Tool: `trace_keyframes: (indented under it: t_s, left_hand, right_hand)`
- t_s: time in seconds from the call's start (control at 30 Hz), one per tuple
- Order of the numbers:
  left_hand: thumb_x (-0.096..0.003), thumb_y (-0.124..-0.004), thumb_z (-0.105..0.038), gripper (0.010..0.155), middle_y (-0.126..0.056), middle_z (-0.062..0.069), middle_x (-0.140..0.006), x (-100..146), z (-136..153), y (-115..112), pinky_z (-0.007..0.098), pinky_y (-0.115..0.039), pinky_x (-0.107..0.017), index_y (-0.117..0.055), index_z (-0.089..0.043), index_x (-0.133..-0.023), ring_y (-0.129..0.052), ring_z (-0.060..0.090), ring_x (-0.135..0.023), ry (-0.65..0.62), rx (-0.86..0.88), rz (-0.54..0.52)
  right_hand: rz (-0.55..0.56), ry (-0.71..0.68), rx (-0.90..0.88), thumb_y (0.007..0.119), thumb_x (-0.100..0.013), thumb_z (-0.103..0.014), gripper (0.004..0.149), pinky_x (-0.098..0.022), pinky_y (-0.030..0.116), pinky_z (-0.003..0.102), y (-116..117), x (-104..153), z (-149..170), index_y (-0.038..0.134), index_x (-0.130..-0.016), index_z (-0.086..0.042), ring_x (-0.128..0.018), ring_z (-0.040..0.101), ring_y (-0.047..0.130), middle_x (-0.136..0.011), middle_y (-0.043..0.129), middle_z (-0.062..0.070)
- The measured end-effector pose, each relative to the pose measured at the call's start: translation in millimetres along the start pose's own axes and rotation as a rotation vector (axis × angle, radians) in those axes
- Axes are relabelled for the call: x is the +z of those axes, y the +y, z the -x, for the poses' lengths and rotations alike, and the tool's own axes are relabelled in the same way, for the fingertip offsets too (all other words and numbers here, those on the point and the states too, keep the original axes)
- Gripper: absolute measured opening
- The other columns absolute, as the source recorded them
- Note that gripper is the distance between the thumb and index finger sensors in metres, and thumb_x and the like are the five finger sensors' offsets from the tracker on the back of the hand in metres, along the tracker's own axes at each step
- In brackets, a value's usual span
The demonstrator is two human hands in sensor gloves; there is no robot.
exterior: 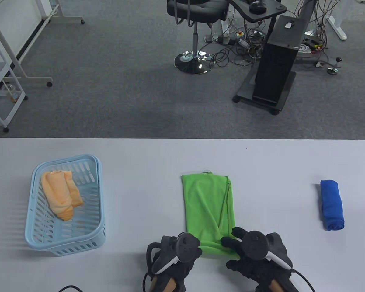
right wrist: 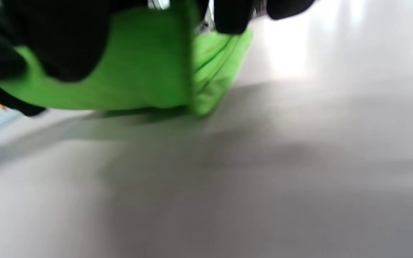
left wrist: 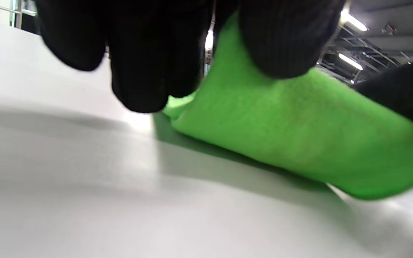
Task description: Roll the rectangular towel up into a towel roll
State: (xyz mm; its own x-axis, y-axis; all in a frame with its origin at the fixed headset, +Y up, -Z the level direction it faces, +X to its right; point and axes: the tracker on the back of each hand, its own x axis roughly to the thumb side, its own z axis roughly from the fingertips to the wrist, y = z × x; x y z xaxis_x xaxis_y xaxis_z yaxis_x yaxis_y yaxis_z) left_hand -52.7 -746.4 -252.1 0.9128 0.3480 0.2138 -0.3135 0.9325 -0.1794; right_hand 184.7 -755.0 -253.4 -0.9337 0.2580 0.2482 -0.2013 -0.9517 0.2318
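A green towel (exterior: 207, 203) lies folded into a long strip in the middle of the table, its near end turned up into a short roll (exterior: 214, 248). My left hand (exterior: 182, 248) holds the left part of that near end; in the left wrist view my fingers (left wrist: 149, 53) sit on top of the raised green fold (left wrist: 292, 132). My right hand (exterior: 246, 246) grips the right part of the same end, and in the right wrist view my fingers (right wrist: 63, 43) lie over the lifted green cloth (right wrist: 145, 68), which is blurred.
A light blue plastic basket (exterior: 64, 240) at the left holds an orange rolled towel (exterior: 60, 194). A blue rolled towel (exterior: 331, 204) lies at the right. The white table (exterior: 140, 170) has its far edge just beyond the towel; chair and computer stand on the floor behind.
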Motion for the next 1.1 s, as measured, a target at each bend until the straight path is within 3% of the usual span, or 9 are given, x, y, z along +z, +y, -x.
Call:
trace_keyframes:
  t_s: [0.07,0.27,0.33,0.47,0.57,0.7,0.77,0.83,1.1]
  left_hand:
    - [-0.0388,-0.081,-0.046,0.047,-0.09,0.015,-0.092,3,3,2,0.058,-0.075,-0.055,-0.095,-0.024,-0.078,-0.1,0.033,-0.07,0.002,0.004,0.012]
    - [-0.0387,-0.08,-0.046,0.047,-0.092,0.014,-0.09,9,8,8,0.059,-0.075,-0.055,-0.097,-0.022,-0.075,-0.1,0.033,-0.07,0.023,0.008,0.004]
    - [-0.0388,-0.08,-0.046,0.047,-0.092,0.014,-0.09,9,8,5,0.058,-0.075,-0.055,-0.097,-0.022,-0.075,-0.1,0.033,-0.07,0.022,-0.002,0.015]
    - [-0.0388,-0.08,-0.046,0.047,-0.092,0.014,-0.09,6,9,-1,0.058,-0.075,-0.055,-0.097,-0.022,-0.075,-0.1,0.033,-0.07,0.032,-0.009,0.049]
    - [-0.0392,-0.079,-0.046,0.048,-0.086,0.016,-0.094,3,10,-5,0.059,-0.071,-0.057,-0.098,-0.019,-0.074,-0.094,0.036,-0.075,0.059,-0.024,0.051]
    - [-0.0401,-0.077,-0.045,0.049,-0.083,0.016,-0.096,2,11,-9,0.059,-0.071,-0.058,-0.098,-0.015,-0.073,-0.091,0.036,-0.076,0.07,-0.039,0.064]
    - [-0.0404,-0.076,-0.044,0.05,-0.082,0.015,-0.096,3,14,-10,0.059,-0.07,-0.058,-0.097,-0.013,-0.073,-0.091,0.036,-0.077,0.088,-0.026,0.067]
    - [-0.0405,-0.075,-0.044,0.051,-0.082,0.016,-0.096,4,17,-11,0.059,-0.07,-0.058,-0.097,-0.011,-0.073,-0.091,0.036,-0.077,0.102,-0.017,0.082]
    - [-0.0405,-0.075,-0.045,0.051,-0.079,0.018,-0.098,6,17,-10,0.062,-0.066,-0.059,-0.098,-0.008,-0.066,-0.087,0.04,-0.079,0.105,0.032,0.16]
  right_hand:
    - [0.062,-0.013,0.008,0.083,-0.029,-0.041,0.05,-0.068,0.057,0.059,-3,-2,1,0.085,-0.077,-0.028,-0.091,0.029,0.07,-0.098,0.061,0.006]
    - [0.016,0.024,0.038,0.08,-0.028,-0.047,0.048,-0.066,0.06,0.059,-7,4,11,0.092,-0.068,-0.022,-0.088,0.03,0.076,-0.094,0.07,0.006]
    - [0.013,0.039,0.001,0.08,-0.029,-0.048,0.051,-0.067,0.059,0.059,-8,6,12,0.089,-0.073,-0.022,-0.089,0.031,0.074,-0.095,0.067,0.007]
    - [0.032,0.006,-0.068,0.082,-0.027,-0.052,0.076,-0.069,0.052,0.061,-19,12,12,0.064,-0.097,-0.027,-0.096,0.033,0.061,-0.105,0.049,0.001]
    - [0.002,-0.036,-0.15,0.084,-0.027,-0.05,0.076,-0.071,0.048,0.062,-15,12,7,0.062,-0.097,-0.033,-0.099,0.034,0.054,-0.107,0.04,0.001]
    - [-0.125,-0.047,-0.038,0.084,-0.03,-0.046,0.076,-0.072,0.044,0.062,2,6,-9,0.056,-0.1,-0.036,-0.101,0.034,0.047,-0.109,0.032,-0.002]
    - [-0.064,-0.05,0.003,0.083,-0.03,-0.04,0.068,-0.071,0.047,0.061,7,3,-15,0.065,-0.095,-0.033,-0.098,0.033,0.053,-0.107,0.04,-0.003]
    - [0.007,-0.03,0.029,0.082,-0.03,-0.038,0.05,-0.069,0.054,0.059,8,2,-18,0.084,-0.079,-0.026,-0.093,0.03,0.067,-0.1,0.059,-0.002]
    - [-0.059,-0.014,-0.055,0.077,-0.031,-0.044,0.048,-0.066,0.06,0.059,0,5,-9,0.091,-0.07,-0.021,-0.087,0.03,0.078,-0.091,0.077,0.004]
